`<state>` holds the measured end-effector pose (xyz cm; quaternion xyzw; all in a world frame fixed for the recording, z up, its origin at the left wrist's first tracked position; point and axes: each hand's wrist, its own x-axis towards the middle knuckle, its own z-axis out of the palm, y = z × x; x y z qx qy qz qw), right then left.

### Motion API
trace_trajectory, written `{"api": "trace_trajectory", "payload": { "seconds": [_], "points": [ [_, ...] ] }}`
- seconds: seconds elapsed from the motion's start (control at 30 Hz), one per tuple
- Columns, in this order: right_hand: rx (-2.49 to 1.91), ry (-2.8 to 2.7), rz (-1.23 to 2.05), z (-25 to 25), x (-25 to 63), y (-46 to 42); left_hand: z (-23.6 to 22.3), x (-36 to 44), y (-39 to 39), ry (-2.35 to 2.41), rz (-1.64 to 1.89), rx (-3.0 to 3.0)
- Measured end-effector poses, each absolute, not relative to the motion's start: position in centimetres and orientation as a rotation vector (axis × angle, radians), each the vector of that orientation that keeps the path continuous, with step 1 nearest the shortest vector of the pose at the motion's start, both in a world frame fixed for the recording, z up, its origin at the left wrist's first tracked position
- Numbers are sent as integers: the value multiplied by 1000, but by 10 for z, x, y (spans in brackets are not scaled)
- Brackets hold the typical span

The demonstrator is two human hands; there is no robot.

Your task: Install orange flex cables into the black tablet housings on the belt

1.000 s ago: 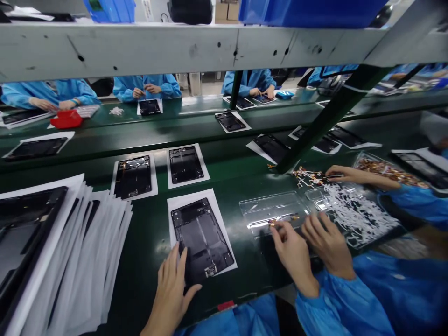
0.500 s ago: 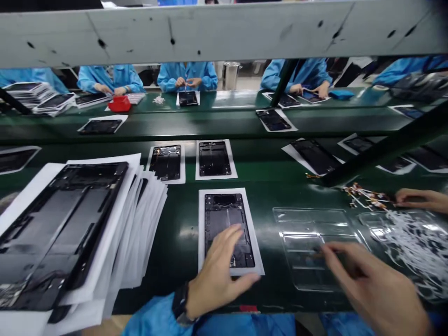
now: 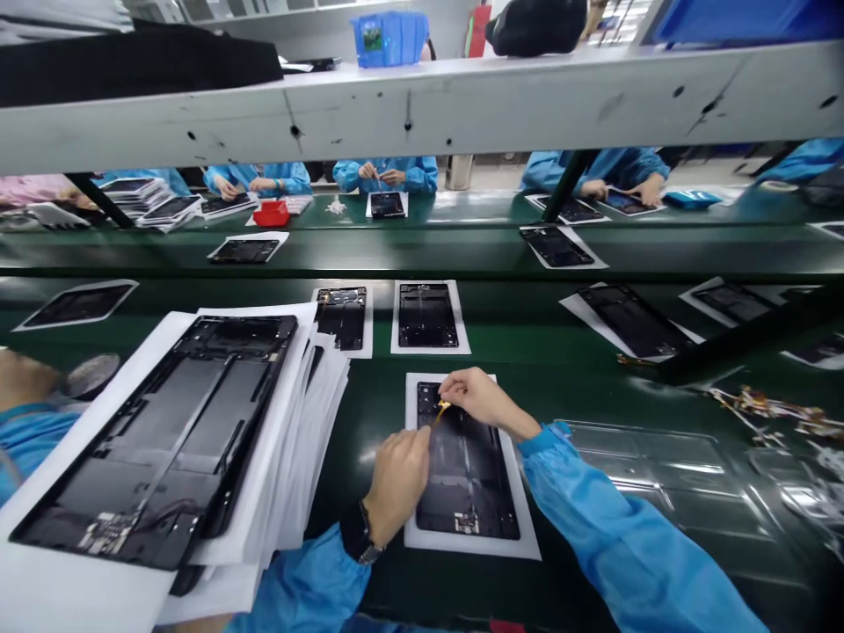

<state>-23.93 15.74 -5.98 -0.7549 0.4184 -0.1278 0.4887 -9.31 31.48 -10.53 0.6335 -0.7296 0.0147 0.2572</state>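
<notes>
Half a second ago the right hand [image 3: 484,400] was out over the clear plastic tray [image 3: 659,457] and the left hand [image 3: 399,470] lay flat and spread across the black tablet chassis [image 3: 465,466]; now both hands meet at the chassis's far left corner, which suggests that a part has been fetched from the tray and brought to the spot where it is seated. The right hand's thumb and forefinger are pressed together on a small orange-gold flex part [image 3: 440,408], pinching it by its upper end so that its lower tip touches the chassis near the top edge. The left hand is no longer splayed: its fingers are curled in loosely, the knuckles resting on the left edge of the chassis just beside the flex part, steadying it rather than gripping anything; whether a fingertip touches the part itself cannot be told. The chassis lies open side up on a white paper sheet [image 3: 520,541] on the green conveyor belt [image 3: 369,413], directly in front of the person. To the left a fanned stack of chassis on paper [image 3: 198,440] stands near, and two more chassis [image 3: 427,314] lie further along the belt.
</notes>
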Motion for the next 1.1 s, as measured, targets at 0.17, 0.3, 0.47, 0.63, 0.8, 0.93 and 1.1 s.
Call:
{"api": "trace_trajectory", "payload": {
  "seconds": [0.17,0.3,0.47,0.63,0.8,0.93,1.1],
  "points": [
    [-1983,1043,-240,-73,-213,141,-107,-83,304,-2053,199,1678],
    [-2089,1081,-171,-78,-198,130,-116,-82,296,-2026,149,1659],
    [-2106,1129,-58,-88,-194,116,-122,-84,293,-2011,91,1587],
    [-2120,1149,69,-90,-190,103,-119,-83,293,-1996,33,1528],
    [-2160,1258,231,-77,-182,97,-113,-79,295,-2032,-2,1469],
    [-2272,1281,245,-68,-184,104,-109,-76,296,-2054,-11,1491],
    [-2380,1240,223,-74,-193,114,-113,-77,295,-2050,-10,1529]
  ]
}}
